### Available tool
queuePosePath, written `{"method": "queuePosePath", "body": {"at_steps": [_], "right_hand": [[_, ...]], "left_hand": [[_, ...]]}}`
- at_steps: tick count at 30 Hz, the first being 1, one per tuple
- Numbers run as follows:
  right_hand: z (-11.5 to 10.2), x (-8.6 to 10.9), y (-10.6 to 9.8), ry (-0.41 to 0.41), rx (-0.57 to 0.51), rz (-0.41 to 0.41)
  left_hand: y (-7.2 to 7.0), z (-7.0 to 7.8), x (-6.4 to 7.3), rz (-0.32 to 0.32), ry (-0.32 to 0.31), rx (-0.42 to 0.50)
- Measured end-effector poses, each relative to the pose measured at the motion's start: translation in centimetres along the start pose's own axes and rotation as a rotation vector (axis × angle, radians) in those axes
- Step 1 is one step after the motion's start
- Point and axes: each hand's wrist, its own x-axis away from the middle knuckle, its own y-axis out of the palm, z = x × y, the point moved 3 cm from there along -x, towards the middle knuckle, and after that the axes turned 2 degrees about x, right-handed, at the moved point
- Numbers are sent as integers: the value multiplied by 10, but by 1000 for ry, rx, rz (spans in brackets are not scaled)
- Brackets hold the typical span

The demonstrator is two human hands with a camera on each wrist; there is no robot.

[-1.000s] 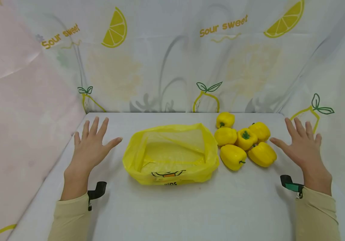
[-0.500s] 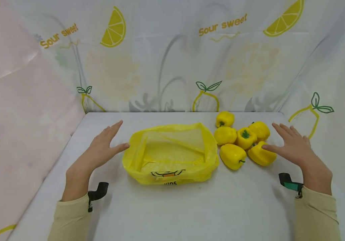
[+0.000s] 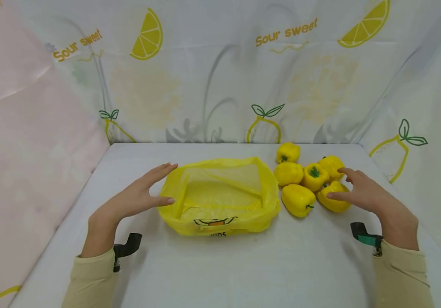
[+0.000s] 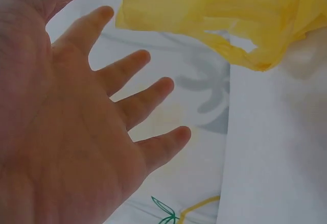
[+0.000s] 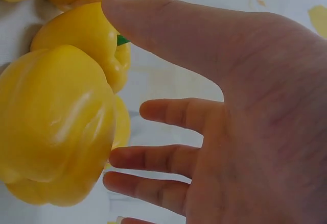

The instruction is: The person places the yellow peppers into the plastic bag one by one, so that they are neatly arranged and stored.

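A yellow plastic bag (image 3: 220,231) with its mouth spread wide sits mid-table in the head view, a dark print and letters on its front. My left hand (image 3: 139,196) is at the bag's left side, thumb and fingers apart, fingertips overlapping the rim in this view. In the left wrist view the fingers are spread, and the bag (image 4: 204,4) shows beyond them. To the right of the bag lie several yellow bell peppers (image 3: 298,200). My right hand (image 3: 370,194) is at the rightmost bell pepper (image 3: 333,197), thumb and fingers apart, holding nothing. A large bell pepper (image 5: 56,127) fills the left of the right wrist view.
Everything lies on a white table (image 3: 220,273). A lemon-print cloth (image 3: 205,85) hangs behind the table's back edge and along its sides. One bell pepper (image 3: 288,152) sits farthest back, near that cloth.
Both hands have moved inward from raised, spread poses, the left to the bag's edge and the right to the bell peppers. Bag and peppers stay in place.
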Motion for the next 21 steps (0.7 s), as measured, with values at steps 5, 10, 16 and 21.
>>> {"method": "queuePosePath", "body": {"at_steps": [5,10,16,21], "right_hand": [[-5,-3,4,-13,-22,-14],[-5,-5,8,-8,-25,-17],[-3,-8,13,7,-19,-23],[-5,-10,16,-10,-25,-29]], "left_hand": [[3,5,-1,-22,10,-17],[6,7,-2,-24,-27,-45],[9,7,-3,-29,-67,-33],[11,6,-5,-36,-82,-30]]}}
